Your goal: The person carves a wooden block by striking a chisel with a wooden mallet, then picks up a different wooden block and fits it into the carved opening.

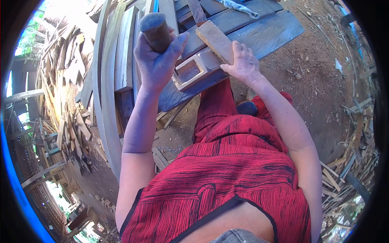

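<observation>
My left hand (156, 67) is wrapped round a thick, dark, blunt-ended wooden piece (154, 30), raised over the bench; its lower end is hidden by the fingers. A pale wooden block (214, 38) slants across the boards, with a dark flat strip (197, 12) in line with its far end. Around the block's near end are the thumb and fingers of my right hand (245, 67). Between the hands sits a squared wooden piece (204, 65) with a rectangular opening in its near side. The right thumb lies close to its corner.
Dark planks (263, 34) form the work surface, with a crumpled plastic strip (239, 6) at the far side. Long boards (108, 81) lean along the left. Heaps of wood scraps (69, 121) lie left, and more offcuts (352, 162) right. Shavings cover the dirt floor (308, 77).
</observation>
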A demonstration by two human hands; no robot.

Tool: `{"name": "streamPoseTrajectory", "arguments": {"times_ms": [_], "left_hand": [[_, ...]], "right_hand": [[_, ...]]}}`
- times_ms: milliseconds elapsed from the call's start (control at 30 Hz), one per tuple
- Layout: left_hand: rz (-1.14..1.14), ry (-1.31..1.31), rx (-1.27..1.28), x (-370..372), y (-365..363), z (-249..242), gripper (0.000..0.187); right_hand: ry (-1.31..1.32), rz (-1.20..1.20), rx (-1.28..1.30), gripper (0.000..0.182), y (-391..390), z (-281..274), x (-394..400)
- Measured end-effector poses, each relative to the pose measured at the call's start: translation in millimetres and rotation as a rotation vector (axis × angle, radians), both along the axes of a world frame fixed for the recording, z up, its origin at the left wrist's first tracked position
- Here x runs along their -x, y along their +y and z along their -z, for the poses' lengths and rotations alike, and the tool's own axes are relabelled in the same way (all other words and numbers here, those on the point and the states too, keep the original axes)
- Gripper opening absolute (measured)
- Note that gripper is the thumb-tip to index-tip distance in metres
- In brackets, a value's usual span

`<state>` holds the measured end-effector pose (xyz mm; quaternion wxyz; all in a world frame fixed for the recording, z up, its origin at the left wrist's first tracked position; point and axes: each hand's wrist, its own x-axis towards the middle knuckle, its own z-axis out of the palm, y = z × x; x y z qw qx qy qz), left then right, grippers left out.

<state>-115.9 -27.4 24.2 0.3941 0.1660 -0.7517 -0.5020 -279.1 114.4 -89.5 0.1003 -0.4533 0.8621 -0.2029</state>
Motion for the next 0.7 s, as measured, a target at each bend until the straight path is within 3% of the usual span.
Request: {"name": "streamPoseTrajectory", "arguments": {"times_ms": [167, 300, 400, 467, 500, 567, 700], "left_hand": [[0.071, 0.149, -0.095, 0.7, 3.3, -4.2, 0.025], [0.057, 0.015, -0.088, -4.2, -0.4, 3.1, 0.025], [0.062, 0.048, -0.082, -6.2, 1.3, 2.7, 0.024], [0.033, 0.012, -0.086, -5.6, 5.0, 0.3, 0.017], [0.033, 0.017, -0.084, -5.9, 6.5, -0.1, 0.017], [0.041, 0.019, -0.088, -5.8, 8.1, 0.1, 0.017], [-0.013, -0.048, -0.024, -10.0, 7.9, 3.9, 0.017]], "right_hand": [[-0.011, 0.016, 0.026, 0.073, 1.3, 0.6, -0.1], [-0.039, 0.014, -0.004, 0.075, 0.4, 1.1, 2.7], [-0.032, 0.049, 0.067, 0.064, 2.2, 2.8, 8.2], [-0.340, 0.093, 0.090, 0.060, 6.2, -1.3, 22.7], [-0.336, 0.092, 0.092, 0.060, 10.3, -6.7, 25.3], [-0.691, 0.098, 0.513, 0.056, 21.2, -27.0, 26.9], [-0.904, -0.119, 0.905, 0.061, 34.3, -137.6, 0.7]]}}
